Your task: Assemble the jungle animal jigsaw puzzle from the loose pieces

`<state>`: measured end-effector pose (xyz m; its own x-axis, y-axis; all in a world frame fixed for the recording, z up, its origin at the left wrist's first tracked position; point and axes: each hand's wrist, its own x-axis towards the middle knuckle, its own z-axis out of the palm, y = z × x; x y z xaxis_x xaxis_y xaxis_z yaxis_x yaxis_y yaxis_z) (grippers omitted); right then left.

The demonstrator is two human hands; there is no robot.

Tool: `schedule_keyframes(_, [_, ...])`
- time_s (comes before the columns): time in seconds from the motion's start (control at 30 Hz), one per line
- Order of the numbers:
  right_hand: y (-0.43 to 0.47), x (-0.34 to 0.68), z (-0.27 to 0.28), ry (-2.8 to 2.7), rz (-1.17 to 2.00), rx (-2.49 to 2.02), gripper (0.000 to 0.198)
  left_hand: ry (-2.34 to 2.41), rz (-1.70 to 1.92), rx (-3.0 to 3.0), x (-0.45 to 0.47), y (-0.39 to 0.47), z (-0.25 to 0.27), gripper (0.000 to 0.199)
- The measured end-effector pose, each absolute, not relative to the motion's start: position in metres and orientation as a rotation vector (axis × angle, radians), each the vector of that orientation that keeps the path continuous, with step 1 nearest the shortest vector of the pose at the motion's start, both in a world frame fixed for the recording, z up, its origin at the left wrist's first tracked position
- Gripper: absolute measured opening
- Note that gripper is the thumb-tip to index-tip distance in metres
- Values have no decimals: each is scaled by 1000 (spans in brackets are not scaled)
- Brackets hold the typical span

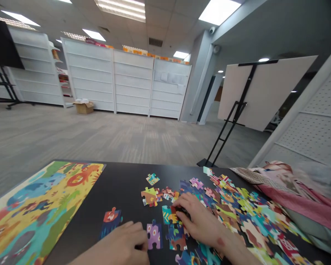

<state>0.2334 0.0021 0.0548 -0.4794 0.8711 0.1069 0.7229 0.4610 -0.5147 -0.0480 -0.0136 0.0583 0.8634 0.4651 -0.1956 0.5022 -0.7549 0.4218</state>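
Your left grip (127, 243) is curled low over the bench (121, 184); can't tell if it pinches anything. Purple puzzle piece (154, 230) just right of it, red-and-navy piece (110, 217) beyond its knuckles. Your right grip (195, 217) has fingers bent at the teal-and-yellow piece (167, 212), pinch unclear. Loose pile (245, 209) spreads right of that grip; animal picture (60, 202) lies left of both.

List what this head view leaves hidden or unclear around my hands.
Head view:
Left hand: fingertips curled out of sight under it, grip unclear.
Right hand: covers parts of jigsaw pieces; grip unclear.
Animal picture sheet: cut off by left and bottom edges.
Pink fabric: cut off by right edge.
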Motion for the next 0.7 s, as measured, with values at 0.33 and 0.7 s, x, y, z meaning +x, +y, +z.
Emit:
schedule_keyframes(0.33, [-4, 238, 63, -2461, 559, -1290, 23, 659, 64, 2684, -57, -3, 23, 7])
schedule_keyframes(0.7, [20, 288, 63, -1951, 259, -1671, 24, 580, 1032, 3024, -67, 16, -55, 46])
